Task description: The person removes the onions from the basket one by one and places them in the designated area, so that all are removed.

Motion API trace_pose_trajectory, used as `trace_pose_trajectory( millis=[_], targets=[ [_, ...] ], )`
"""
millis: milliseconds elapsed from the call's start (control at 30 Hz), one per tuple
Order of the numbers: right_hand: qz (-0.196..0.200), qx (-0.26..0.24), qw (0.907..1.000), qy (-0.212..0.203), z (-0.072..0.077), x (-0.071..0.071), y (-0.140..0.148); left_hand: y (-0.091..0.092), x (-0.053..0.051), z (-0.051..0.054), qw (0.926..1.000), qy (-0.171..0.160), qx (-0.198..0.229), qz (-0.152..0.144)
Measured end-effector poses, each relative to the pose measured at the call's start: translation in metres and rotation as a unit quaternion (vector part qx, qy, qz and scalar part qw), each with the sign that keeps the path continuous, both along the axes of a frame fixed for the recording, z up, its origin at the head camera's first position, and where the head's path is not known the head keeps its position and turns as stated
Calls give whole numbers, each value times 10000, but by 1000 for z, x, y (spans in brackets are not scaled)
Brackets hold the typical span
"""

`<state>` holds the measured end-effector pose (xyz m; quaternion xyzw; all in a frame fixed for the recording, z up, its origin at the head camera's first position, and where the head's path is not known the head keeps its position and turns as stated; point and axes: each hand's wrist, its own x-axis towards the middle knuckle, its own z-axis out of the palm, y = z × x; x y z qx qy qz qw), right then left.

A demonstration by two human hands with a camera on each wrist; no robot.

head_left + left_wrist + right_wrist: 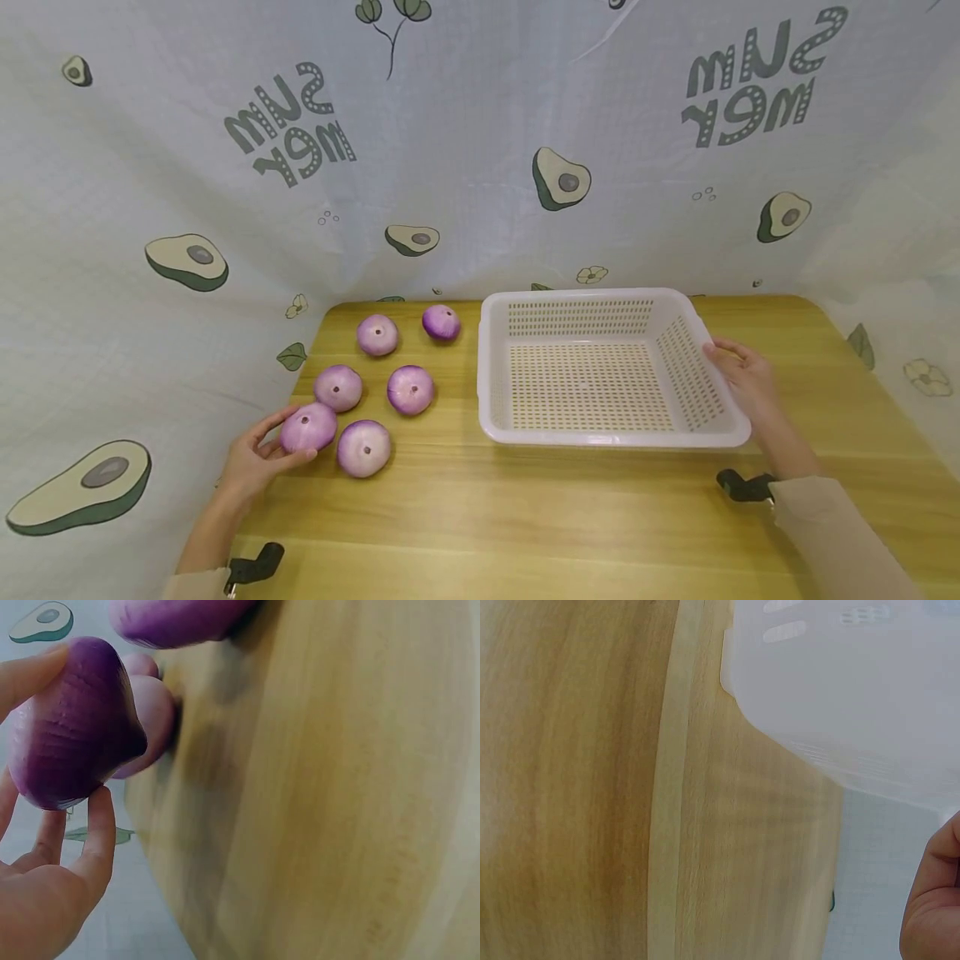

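Observation:
My left hand [253, 457] holds a purple onion [308, 428] between thumb and fingertips at the table's left side. Seen from the left wrist, that onion [79, 727] appears raised a little above the wood, its pointed end facing right. Several other purple onions lie close by, among them a paler onion [363, 448] just right of the held one and another onion [338, 388] behind it. On the right, my right hand [742, 379] grips the right rim of a white perforated plastic basket [615, 438]. Few of the right fingers [937, 900] show in the right wrist view.
The basket's inside shows only its slotted floor and walls. More onions, including a darker onion [441, 322], lie near the back edge of the wooden table [525, 517]. A pale curtain [465, 108] printed with avocados hangs behind the table and at both sides.

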<state>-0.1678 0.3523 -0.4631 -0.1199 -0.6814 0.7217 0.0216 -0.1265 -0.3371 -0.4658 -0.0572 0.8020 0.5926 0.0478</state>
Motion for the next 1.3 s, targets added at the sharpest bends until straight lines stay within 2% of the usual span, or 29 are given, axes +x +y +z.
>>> trace_pose_trajectory(
  millis=[133, 267, 533, 833, 1067, 1300],
  targets=[
    [-21, 62, 9999, -107, 1, 1, -1, -2, 1, -7, 9997, -59, -197, 101],
    [-30, 68, 10000, -48, 1, 1, -1, -2, 1, -15, 9997, -68, -218, 119],
    [5, 20, 9999, 133, -1, 1, -1, -4, 2, -27, 9996, -9, -274, 10],
    [5, -53, 10000, 65, 1, 1, -2, -1, 0, -32, 9986, 482, -187, -58],
    [-132, 111, 9997, -185, 4, 3, -6, -1, -1, -34, 9985, 488, -256, -67],
    [0, -169, 9999, -4, 8, 4, -6, 0, -2, -33, 9983, 568, -115, -107]
  ],
)
